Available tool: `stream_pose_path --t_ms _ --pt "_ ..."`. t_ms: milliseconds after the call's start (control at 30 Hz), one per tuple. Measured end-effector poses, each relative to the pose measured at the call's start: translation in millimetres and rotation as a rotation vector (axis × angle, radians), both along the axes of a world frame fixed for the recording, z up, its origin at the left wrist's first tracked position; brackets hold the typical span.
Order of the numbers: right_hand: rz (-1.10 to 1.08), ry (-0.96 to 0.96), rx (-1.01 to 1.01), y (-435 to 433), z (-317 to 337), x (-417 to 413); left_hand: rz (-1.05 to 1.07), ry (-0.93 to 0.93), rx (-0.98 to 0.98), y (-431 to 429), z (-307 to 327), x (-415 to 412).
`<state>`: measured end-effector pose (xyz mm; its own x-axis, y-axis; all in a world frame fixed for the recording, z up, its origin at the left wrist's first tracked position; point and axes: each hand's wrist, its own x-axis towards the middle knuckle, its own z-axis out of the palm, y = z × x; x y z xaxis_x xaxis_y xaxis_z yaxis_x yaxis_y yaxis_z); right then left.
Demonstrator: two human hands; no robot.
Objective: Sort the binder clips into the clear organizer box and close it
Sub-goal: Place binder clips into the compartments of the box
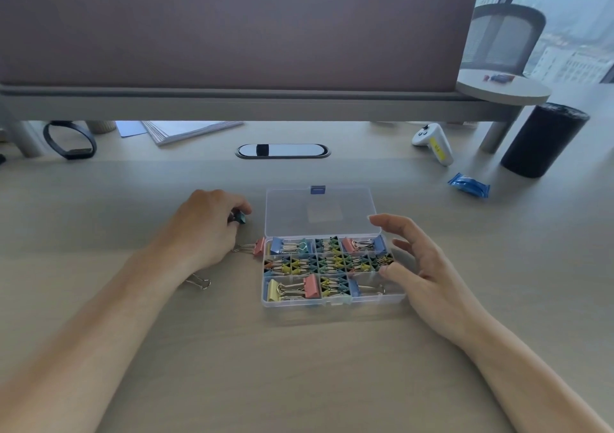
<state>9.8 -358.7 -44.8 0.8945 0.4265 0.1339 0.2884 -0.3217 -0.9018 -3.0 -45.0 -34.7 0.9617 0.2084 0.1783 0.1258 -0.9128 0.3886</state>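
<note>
so the clear organizer box (299, 303) is sat open mid-desk, lid (299, 213) laid flat behind it, most compartments packed with binder clips; a dark teal clip (241, 217) is pinched in the curled fingers of the left hand (209, 223), just left of the lid; the right hand (428, 266) is held loose and spread with nothing in it, thumb at or just over the box's right wall (actual contact can't be called from here).

a pink clip (258, 246) is lying on the desk right against the box's left wall, and a wire-handled clip (200, 281) is half hidden under the left wrist; either could easily be missed before the lid gets shut.

other risks, imo: the light box could be shoved sideways if it isn't steadied while clips are dropped in; handles on the bigger clips could be caught by the lid if they're sticking up, so the latch might not be snapped home.
</note>
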Motion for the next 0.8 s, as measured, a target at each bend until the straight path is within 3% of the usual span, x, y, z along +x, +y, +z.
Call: stream_pose_path --t_ms 333,600,800 --pt "-0.001 -0.041 -0.053 -5 -9 7 -0.048 0.019 0.000 -1 2 -1" --pt "-0.006 -0.049 -0.076 -7 -16 10 -0.182 0.250 0.038 26 51 -21" --pt "-0.015 -0.028 -0.075 -4 -13 9 -0.137 0.615 0.138 26 66 -40"
